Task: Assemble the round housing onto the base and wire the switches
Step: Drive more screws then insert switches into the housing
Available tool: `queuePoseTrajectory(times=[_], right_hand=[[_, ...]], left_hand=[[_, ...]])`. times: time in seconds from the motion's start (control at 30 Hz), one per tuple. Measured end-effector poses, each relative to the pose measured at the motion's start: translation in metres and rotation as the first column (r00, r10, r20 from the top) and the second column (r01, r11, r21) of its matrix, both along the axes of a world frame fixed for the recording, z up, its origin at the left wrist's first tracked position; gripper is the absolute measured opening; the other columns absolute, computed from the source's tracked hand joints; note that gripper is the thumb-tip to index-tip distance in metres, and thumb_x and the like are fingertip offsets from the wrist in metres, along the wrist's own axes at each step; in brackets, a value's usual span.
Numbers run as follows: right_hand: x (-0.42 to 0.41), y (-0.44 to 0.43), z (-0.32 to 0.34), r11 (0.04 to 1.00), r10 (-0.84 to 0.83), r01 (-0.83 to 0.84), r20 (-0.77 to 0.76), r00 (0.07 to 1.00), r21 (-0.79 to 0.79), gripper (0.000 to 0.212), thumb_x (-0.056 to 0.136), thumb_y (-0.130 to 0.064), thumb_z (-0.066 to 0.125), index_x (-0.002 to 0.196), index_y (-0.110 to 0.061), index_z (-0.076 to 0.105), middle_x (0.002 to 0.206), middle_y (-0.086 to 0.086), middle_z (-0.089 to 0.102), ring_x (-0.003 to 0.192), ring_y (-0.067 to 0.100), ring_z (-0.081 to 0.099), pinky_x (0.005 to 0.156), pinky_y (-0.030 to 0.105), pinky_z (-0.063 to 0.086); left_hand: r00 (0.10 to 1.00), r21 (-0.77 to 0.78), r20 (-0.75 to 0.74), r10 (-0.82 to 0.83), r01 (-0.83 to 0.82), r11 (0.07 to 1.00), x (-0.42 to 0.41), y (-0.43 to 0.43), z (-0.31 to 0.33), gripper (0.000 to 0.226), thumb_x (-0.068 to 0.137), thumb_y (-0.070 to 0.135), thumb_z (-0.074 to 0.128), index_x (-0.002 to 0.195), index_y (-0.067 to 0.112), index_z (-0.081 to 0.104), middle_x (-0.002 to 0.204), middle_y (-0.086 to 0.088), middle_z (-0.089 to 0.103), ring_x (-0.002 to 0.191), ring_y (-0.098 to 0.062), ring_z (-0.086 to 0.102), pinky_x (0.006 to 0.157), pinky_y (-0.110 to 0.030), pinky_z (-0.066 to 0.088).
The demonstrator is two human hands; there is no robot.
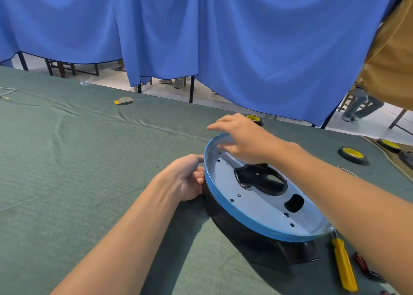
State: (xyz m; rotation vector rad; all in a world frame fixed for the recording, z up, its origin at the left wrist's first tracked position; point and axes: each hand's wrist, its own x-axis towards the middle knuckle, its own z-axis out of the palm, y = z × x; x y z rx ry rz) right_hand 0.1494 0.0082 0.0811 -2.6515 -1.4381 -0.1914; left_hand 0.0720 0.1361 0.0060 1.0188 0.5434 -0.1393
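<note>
A round housing (257,207) with a blue rim and a pale grey inner plate lies on a black base (297,251) on the green table. A black part (261,178) fills the plate's middle opening. My left hand (190,178) holds the housing's left edge, thumb on the rim. Above the plate's far side hovers my right hand (241,138), its fingers loosely spread and slightly blurred; I see nothing in it.
A yellow-handled screwdriver (344,265) and a dark red tool (363,264) lie right of the base. Black tape rolls (352,155) sit at the right and behind my right hand. A small grey-yellow disc (123,100) lies at the table's far edge. Blue curtains hang behind.
</note>
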Motion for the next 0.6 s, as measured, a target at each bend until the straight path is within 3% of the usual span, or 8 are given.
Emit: queuePoseTrajectory(times=[0.07,0.13,0.23,0.37,0.53,0.6], right_hand=[[0.003,0.005,0.002,0.989,-0.008,0.002,-0.036,0.999,-0.147,0.038,0.093,-0.020,0.060,0.130,-0.028,0.056,0.127,-0.004,0.055,0.118,0.020,0.043,0.098,0.042,0.040],[0.005,0.010,0.004,0.991,-0.006,-0.001,-0.056,0.998,-0.130,0.028,0.091,-0.016,0.062,0.118,-0.022,0.063,0.113,-0.001,0.059,0.106,0.020,0.047,0.090,0.035,0.041],[0.006,0.015,0.009,0.998,0.014,-0.017,-0.041,0.999,-0.061,0.020,0.087,-0.006,0.061,0.104,-0.015,0.067,0.101,-0.001,0.059,0.094,0.017,0.047,0.080,0.030,0.041],[0.006,0.016,0.021,0.997,0.073,-0.073,0.011,0.997,-0.010,0.019,0.086,-0.004,0.063,0.101,-0.015,0.069,0.092,-0.007,0.053,0.089,0.013,0.044,0.080,0.027,0.039],[0.000,0.013,0.029,0.995,0.094,-0.096,0.051,0.994,0.028,0.019,0.085,-0.005,0.065,0.100,-0.016,0.069,0.091,-0.009,0.050,0.088,0.013,0.045,0.080,0.030,0.044],[-0.003,0.013,0.030,0.996,0.086,-0.088,0.061,0.994,0.030,0.019,0.085,-0.006,0.065,0.100,-0.018,0.070,0.090,-0.010,0.051,0.089,0.015,0.047,0.083,0.036,0.047]], left_hand=[[1.000,0.004,0.000,-0.004,0.004,1.000,-0.001,0.000,0.000,0.052,0.095,0.005,0.047,0.044,0.010,0.054,0.042,0.001,0.041,0.031,-0.008,0.028,0.032,-0.017,0.026],[1.000,-0.001,-0.006,-0.006,0.006,1.000,0.000,0.000,0.000,0.054,0.095,0.004,0.046,0.042,0.009,0.054,0.043,0.001,0.041,0.034,-0.008,0.029,0.036,-0.016,0.025],[1.000,0.001,-0.021,-0.017,0.017,1.000,0.002,0.000,-0.001,0.060,0.096,0.005,0.045,0.038,0.010,0.056,0.049,0.001,0.043,0.049,-0.009,0.024,0.053,-0.021,0.020],[0.998,-0.029,-0.044,0.033,-0.034,0.999,0.003,0.000,-0.002,0.032,0.098,0.005,0.049,0.069,0.006,0.062,0.084,-0.007,0.052,0.075,-0.017,0.036,0.077,-0.028,0.028],[1.000,-0.029,0.011,0.013,-0.012,1.000,0.001,-0.002,0.002,0.027,0.092,0.017,0.063,0.067,0.010,0.058,0.071,-0.005,0.054,0.065,-0.014,0.041,0.068,-0.026,0.036],[0.999,-0.010,0.028,-0.030,0.030,0.999,-0.001,-0.002,0.005,0.024,0.090,0.024,0.067,0.071,0.011,0.059,0.076,-0.006,0.059,0.069,-0.018,0.049,0.067,-0.027,0.040]])
